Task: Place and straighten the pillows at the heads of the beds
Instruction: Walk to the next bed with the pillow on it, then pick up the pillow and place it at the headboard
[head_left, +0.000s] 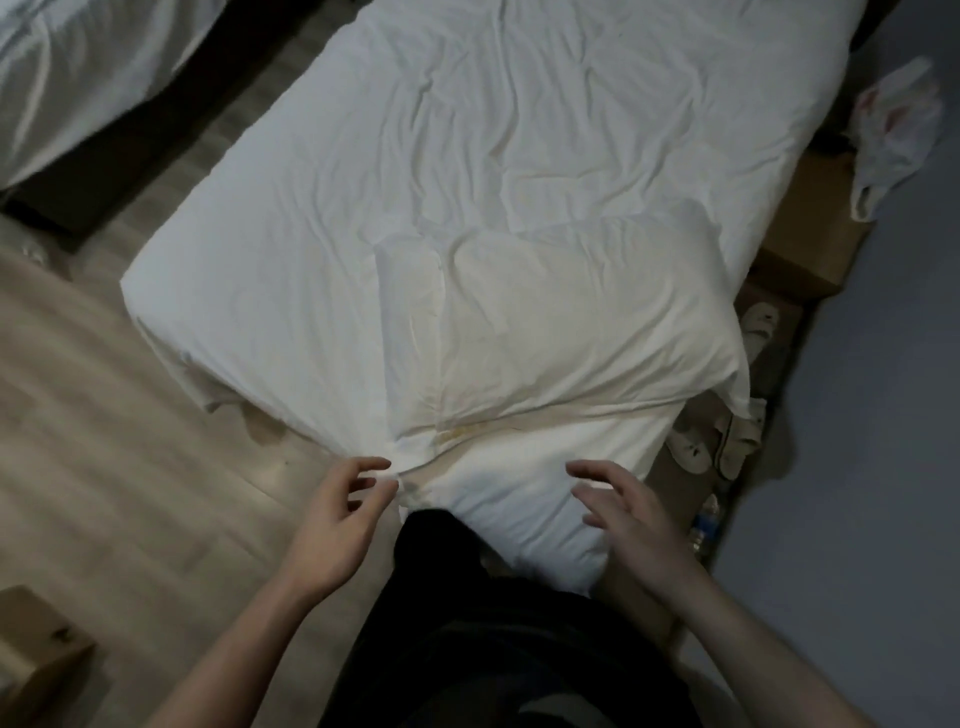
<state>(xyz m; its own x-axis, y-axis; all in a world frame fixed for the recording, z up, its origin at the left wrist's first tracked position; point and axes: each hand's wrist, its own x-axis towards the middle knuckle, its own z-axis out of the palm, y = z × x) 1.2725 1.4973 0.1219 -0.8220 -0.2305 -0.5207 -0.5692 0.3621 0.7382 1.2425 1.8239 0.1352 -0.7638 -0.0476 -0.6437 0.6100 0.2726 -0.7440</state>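
Pillow (582, 322) just beyond open hands (478, 514).

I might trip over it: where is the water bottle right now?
In the head view, the water bottle lies on the floor to the right of the bed, just beyond the right hand and below the sandals.

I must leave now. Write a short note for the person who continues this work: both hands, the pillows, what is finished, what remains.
Left hand: open, fingertips at the near pillow's bunched left corner.
Right hand: open, hovering over the near pillow, holding nothing.
The far pillow lies just beyond it on the bed, skewed toward the right edge.
Done: both pillows are on this bed's end.
Left: square and smooth both. The second bed is barely visible.
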